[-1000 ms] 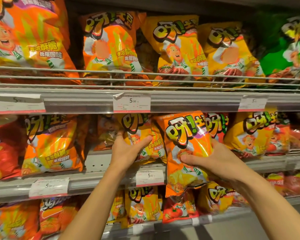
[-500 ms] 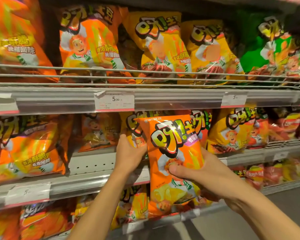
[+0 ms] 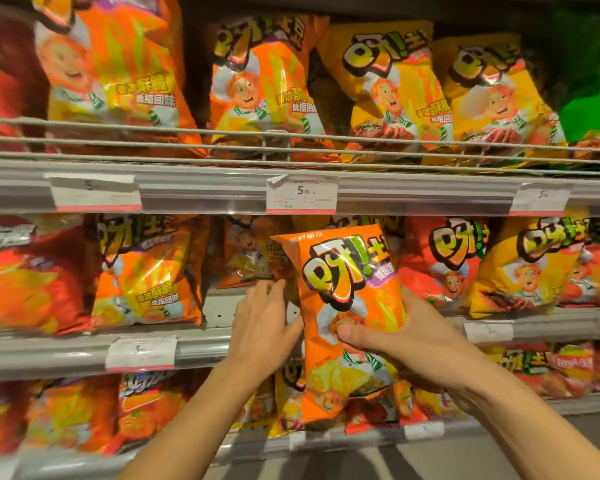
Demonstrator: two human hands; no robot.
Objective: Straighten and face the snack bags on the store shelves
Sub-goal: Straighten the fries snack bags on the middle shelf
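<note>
An orange snack bag [image 3: 340, 299] stands upright in front of the middle shelf, held off the shelf by my right hand [image 3: 406, 344], whose thumb lies across its front and fingers wrap its right edge. My left hand [image 3: 262, 327] reaches into the gap left of that bag, fingers touching a dark orange bag [image 3: 248, 258] lying further back on the middle shelf [image 3: 201, 348]. Whether the left fingers grip that bag is unclear.
Orange and yellow bags [image 3: 392, 88] line the top shelf behind a wire rail [image 3: 187, 140]. More bags [image 3: 146, 275] fill the middle and lower shelves. Price tags [image 3: 302, 195] hang on the shelf edges. A green bag [image 3: 593, 98] sits top right.
The orange bag came out of its row and moved left and down in my right hand. My left hand let go of the yellow bag and shifted toward the gap beside it.
</note>
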